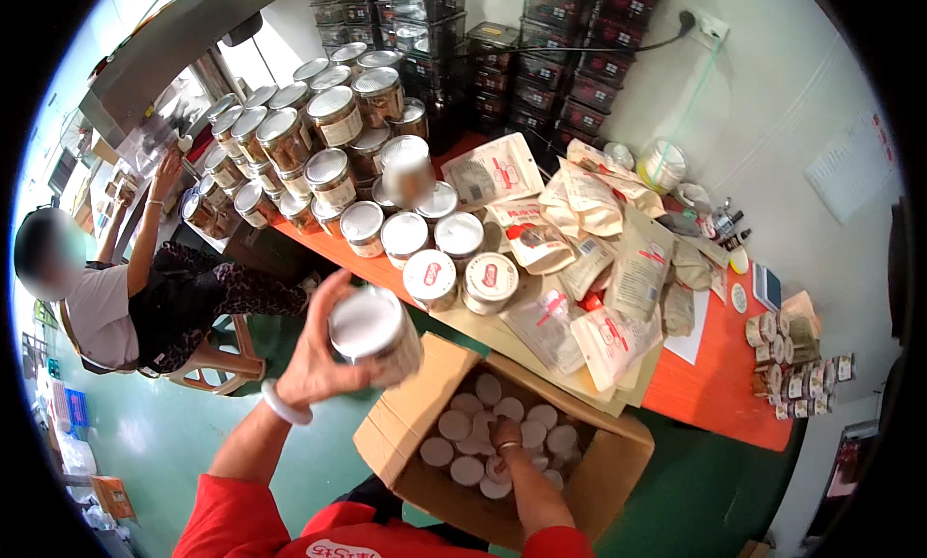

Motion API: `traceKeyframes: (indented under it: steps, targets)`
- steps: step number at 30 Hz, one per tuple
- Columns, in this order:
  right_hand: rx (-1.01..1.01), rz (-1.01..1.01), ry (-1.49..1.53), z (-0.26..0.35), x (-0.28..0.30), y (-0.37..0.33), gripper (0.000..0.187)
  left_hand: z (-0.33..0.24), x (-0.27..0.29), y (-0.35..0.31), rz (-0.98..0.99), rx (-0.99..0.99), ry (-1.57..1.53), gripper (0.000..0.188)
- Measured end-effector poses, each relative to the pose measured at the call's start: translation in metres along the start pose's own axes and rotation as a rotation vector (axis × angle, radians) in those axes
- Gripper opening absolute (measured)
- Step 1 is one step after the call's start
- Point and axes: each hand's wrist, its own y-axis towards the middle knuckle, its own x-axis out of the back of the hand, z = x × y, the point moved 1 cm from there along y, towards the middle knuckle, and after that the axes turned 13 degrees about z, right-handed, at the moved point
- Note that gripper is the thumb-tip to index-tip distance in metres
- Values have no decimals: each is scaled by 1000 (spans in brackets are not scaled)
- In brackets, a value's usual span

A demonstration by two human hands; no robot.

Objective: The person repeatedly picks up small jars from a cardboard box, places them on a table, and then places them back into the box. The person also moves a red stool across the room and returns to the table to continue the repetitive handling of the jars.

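Observation:
My left hand is wrapped round a clear jar with a pale round lid, raised beside the table's front edge. Down in an open cardboard box, my right hand reaches among several white round discs, lids or jar tops; I cannot tell which. Its fingers are mostly hidden. Nearest on the table are two jars with printed white tops, one to the left and one to the right. Behind them stand many silver-lidded jars with brown contents.
Paper pouches lie heaped on the orange table. Dark plastic boxes are stacked against the wall. Small jars sit at the far right. At the left, another person sits on a stool, hands raised.

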Motion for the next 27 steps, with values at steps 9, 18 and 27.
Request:
traceKeyframes:
  steps: [9, 18, 27]
  targets:
    - [674, -105, 201, 96, 157, -242, 30, -33, -145, -97, 660, 285, -623, 126]
    - [1093, 406, -106, 93, 183, -386, 68, -97, -223, -107, 947, 164, -661, 124]
    - [1196, 233, -132, 84, 205, -437, 70, -110, -258, -114, 1071, 228, -905, 129]
